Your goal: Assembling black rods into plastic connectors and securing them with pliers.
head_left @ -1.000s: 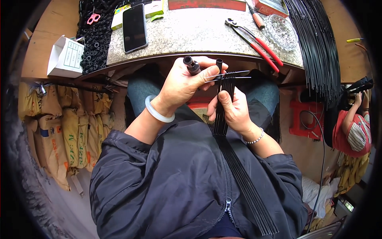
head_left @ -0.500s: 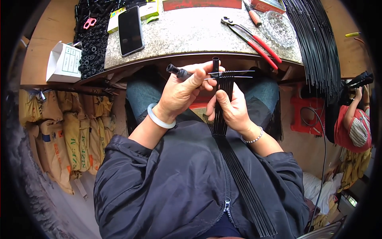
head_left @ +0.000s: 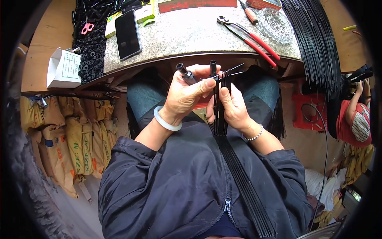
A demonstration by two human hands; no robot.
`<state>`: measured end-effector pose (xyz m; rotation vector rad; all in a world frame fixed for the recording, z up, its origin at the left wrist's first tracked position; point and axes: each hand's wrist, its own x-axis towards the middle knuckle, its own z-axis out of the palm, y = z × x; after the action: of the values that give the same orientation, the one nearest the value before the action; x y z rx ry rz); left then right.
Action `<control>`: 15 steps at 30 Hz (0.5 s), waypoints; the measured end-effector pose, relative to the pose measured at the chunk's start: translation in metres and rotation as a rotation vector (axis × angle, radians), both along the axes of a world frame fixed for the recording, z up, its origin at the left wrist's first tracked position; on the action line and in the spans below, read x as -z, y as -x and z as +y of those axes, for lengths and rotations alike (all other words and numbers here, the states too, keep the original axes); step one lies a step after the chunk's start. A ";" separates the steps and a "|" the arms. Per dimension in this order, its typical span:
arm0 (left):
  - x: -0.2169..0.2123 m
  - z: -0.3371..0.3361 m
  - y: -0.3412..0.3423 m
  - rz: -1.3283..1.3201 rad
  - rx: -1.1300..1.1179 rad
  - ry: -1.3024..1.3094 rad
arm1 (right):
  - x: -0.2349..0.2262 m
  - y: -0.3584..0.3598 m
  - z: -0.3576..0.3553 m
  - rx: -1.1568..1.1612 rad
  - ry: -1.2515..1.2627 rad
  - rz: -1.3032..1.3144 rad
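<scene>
My right hand (head_left: 234, 109) grips a bundle of thin black umbrella ribs (head_left: 246, 191) below their upper ends. The bundle slants down across my dark jacket toward the lower right. My left hand (head_left: 183, 93) has thumb and fingers closed at the top of the ribs, pinching a thin wire (head_left: 234, 73) whose two strands stick out to the right through the rib ends. A black tubular plastic piece (head_left: 187, 72) also rests in that hand, pointing up and left. Between the hands a slim black tube (head_left: 213, 68) stands upright beside the ribs; its lower part is partly hidden.
Ahead is a workbench with a speckled slab (head_left: 179, 36), phone (head_left: 127, 35), red-handled pliers (head_left: 250, 42), glass dish (head_left: 276, 27) and pink scissors (head_left: 87, 28). Black plastic parts (head_left: 92, 59) lie left, more ribs (head_left: 318, 44) right. Sacks (head_left: 59, 155) stand lower left; another person (head_left: 356, 119) sits at right.
My left hand has tilted, moving slightly right with its thumb closer to the rib ends. The wire strands now slope upward to the right instead of lying nearly level. My right hand stays on the bundle.
</scene>
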<state>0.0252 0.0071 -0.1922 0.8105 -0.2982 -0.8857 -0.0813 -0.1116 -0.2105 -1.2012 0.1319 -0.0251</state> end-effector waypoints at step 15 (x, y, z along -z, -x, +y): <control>0.015 0.001 -0.011 0.055 0.103 0.006 | -0.001 0.000 0.000 -0.016 0.038 -0.006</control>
<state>0.0365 0.0077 -0.2072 0.7690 -0.2961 -1.0019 -0.0810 -0.1112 -0.2100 -1.2397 0.1167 -0.0169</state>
